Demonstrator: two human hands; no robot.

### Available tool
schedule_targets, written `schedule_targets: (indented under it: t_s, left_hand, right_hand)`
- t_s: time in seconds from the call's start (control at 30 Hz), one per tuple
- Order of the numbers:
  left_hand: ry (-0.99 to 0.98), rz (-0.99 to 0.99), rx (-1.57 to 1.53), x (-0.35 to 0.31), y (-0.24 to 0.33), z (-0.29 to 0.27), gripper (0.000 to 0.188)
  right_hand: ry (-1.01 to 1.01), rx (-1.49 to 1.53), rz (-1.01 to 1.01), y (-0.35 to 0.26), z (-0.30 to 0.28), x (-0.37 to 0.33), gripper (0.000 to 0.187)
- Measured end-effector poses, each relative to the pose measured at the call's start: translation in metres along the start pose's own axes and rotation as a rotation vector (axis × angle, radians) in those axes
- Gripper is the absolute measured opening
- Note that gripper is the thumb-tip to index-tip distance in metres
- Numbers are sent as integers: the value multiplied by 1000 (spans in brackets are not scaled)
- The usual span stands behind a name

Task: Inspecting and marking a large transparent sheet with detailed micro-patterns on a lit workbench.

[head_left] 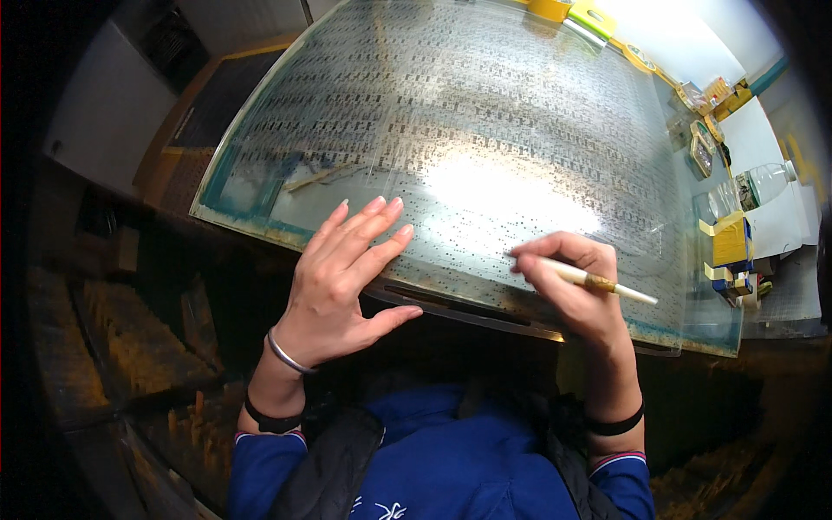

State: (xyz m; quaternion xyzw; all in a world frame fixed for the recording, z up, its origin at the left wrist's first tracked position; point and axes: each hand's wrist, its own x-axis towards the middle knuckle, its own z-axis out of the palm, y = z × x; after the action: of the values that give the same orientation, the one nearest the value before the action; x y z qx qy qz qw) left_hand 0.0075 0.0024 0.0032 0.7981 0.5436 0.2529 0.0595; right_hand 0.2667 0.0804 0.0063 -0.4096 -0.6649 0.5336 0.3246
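Note:
A large translucent sheet (pixel 347 130) with rows of small dark marks lies over a glass-topped table lit from below or above by a bright patch. My left hand (pixel 342 282) rests flat near the sheet's front edge, fingers spread, the thumb pointing right along the edge. In my right hand (pixel 576 277) is a slim pale brush-like pen (pixel 628 293) with a brownish band, gripped between thumb and fingers. Its far tip is hidden by my fingers, close to the dotted front area of the sheet; whether it touches cannot be seen.
Along the right side stand a clear plastic bottle (pixel 763 184), a yellow and blue box (pixel 732 243) and a small tin (pixel 700 152). Yellow tape rolls (pixel 639 57) and a green-and-white tool (pixel 592 19) lie at the far edge. A dark panel (pixel 230 100) is at the left.

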Motion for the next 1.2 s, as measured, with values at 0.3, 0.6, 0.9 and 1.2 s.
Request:
schedule_targets:
  t_s: [0.3,0.6,0.9,1.2]
  left_hand:
    - [30,24,-10,-1,-3,3,74]
    - [37,31,11,-1,-2,3,74]
    - [45,25,17,-4,-1,5,74]
    - [49,23,27,-3,3,4,72]
  right_hand:
    - [45,87,-18,-4,-4,-4,15]
    - [89,-87,-75,-6,12,2,20]
    - [-85,168,96,-15,-6,-24,17]
    - [470,-261,-284,1,-32,-16,28]
